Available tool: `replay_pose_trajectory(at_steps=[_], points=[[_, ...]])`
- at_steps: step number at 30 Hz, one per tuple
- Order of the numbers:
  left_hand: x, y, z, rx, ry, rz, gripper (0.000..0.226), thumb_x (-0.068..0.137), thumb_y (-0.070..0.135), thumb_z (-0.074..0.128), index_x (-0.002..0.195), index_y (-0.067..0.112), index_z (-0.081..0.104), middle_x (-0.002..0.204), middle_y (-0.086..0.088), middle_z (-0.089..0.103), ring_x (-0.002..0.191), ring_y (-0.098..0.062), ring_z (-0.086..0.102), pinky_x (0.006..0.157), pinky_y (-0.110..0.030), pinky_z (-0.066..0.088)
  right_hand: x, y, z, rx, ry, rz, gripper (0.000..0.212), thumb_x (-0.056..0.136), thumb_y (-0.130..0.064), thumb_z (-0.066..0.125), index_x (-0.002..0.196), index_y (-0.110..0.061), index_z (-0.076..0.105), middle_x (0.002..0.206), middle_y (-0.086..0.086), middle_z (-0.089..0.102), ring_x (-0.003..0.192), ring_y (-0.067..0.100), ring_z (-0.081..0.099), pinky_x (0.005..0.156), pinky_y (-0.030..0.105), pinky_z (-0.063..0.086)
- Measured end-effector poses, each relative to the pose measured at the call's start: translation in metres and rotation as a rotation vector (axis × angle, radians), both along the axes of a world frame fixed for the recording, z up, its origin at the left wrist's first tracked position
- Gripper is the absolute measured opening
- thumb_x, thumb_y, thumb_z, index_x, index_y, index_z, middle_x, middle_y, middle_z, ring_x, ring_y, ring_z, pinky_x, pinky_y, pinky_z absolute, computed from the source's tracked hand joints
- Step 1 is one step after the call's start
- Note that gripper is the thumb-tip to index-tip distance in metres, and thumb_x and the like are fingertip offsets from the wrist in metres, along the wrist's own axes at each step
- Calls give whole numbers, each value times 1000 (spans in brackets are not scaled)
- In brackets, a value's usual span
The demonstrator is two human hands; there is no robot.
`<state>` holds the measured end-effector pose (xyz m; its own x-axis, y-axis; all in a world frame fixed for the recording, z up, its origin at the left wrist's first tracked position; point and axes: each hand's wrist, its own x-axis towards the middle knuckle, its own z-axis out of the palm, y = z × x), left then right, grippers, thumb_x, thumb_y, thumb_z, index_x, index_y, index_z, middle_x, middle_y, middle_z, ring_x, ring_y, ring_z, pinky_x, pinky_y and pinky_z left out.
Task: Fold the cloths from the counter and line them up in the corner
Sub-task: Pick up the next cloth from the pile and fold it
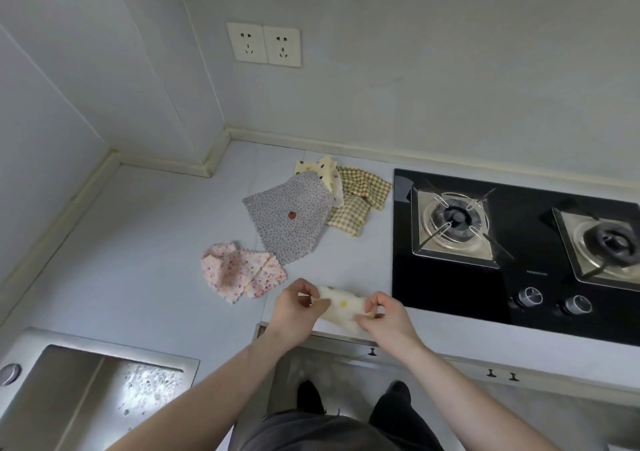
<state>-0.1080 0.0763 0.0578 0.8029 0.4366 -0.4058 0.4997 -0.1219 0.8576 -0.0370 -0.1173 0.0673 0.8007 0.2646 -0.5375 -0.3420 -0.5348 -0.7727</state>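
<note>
Both hands work at the near edge of the counter. Left hand and right hand hold a cream dotted cloth stretched between them; cloth sags a little in the middle, yellow dot showing on top. Left fingers curl in and pinch the cloth's left end, thumb side up. Right fingers curl and pinch its right end; exact fingertip contact is partly hidden by the cloth's bunched fabric. Cloth lies directly between the two sets of fingertips, just above the counter edge; whether its underside touches the surface I cannot tell. Beyond the left fingers, up and to the left, a pink floral cloth lies crumpled, near but apart from the hand. Farther beyond both hands, a grey spotted cloth lies spread flat, one corner pointing towards the held cloth. Behind it, partly covered, a second cream dotted cloth, and beside that a yellow checked cloth, rumpled. These four lie unfolded, well beyond the fingers. Right of the right fingers, a black gas hob with two knobs. Near left, below the left forearm, a steel sink.
</note>
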Motion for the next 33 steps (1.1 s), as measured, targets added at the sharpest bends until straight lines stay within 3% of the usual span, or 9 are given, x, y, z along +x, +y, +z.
replay_pose_trajectory(at_steps=[3, 5, 7, 10, 14, 19, 22, 26, 33], points=[[-2, -11, 23, -147, -49, 88, 28, 84, 12, 83, 92, 15, 56, 94, 4, 62, 60, -3, 56, 60, -18, 44, -8, -17, 27, 110, 16, -54, 22, 83, -9, 77, 84, -17, 56, 84, 1, 66, 62, 20, 53, 56, 30, 39], [0, -23, 34, -244, -38, 88, 41, 79, 21, 88, 108, 20, 59, 107, 5, 63, 82, -2, 65, 72, -24, 52, -14, -28, 44, 153, 2, -100, 20, 84, -7, 76, 90, -17, 60, 99, -3, 69, 66, 16, 60, 62, 35, 45], [2, -37, 44, -292, 20, 15, 47, 77, 32, 87, 117, 26, 63, 109, 8, 66, 92, -10, 67, 74, -24, 51, -18, -42, 58, 199, -10, -148, 22, 84, -5, 76, 97, -18, 64, 106, -3, 70, 69, 12, 64, 66, 34, 49], [11, -64, 55, -261, 27, -157, 21, 89, 30, 79, 108, 23, 71, 90, 14, 75, 84, -5, 68, 64, -10, 46, -19, -70, 74, 260, -29, -233, 38, 84, 1, 76, 112, -22, 64, 109, -1, 71, 79, 14, 70, 67, 27, 56], [28, -113, 73, -147, -15, -267, 12, 92, 27, 76, 97, 19, 69, 74, 16, 68, 70, 3, 62, 59, -9, 43, -13, -122, 90, 292, -74, -297, 50, 82, 0, 78, 120, -29, 64, 108, -4, 73, 88, 16, 71, 71, 24, 58], [58, -197, 106, -193, -109, -346, 14, 95, 21, 73, 108, 19, 69, 94, 6, 77, 89, -9, 72, 74, -18, 54, -2, -208, 102, 345, -103, -331, 37, 84, -14, 80, 113, -34, 71, 107, -10, 75, 97, 11, 71, 85, 26, 57], [74, -255, 123, -204, -125, -388, 14, 97, 20, 71, 110, 21, 68, 98, 5, 77, 93, -11, 73, 83, -30, 59, 7, -265, 109, 395, -82, -382, 25, 91, -23, 76, 114, -32, 73, 107, -9, 76, 104, 15, 71, 95, 39, 57], [99, -330, 135, -214, -138, -463, 19, 97, 16, 71, 115, 19, 69, 103, 0, 78, 99, -19, 74, 87, -39, 62, 22, -344, 115, 375, -106, -437, 19, 92, -15, 74, 108, -25, 76, 95, -3, 77, 84, 17, 72, 87, 47, 60], [137, -424, 151, -197, -142, -568, 14, 100, 26, 67, 113, 22, 71, 105, 3, 78, 100, -18, 74, 86, -44, 63, 40, -446, 127, 357, -187, -509, 24, 86, -15, 81, 107, -27, 76, 102, -4, 77, 79, 14, 71, 68, 26, 56]])
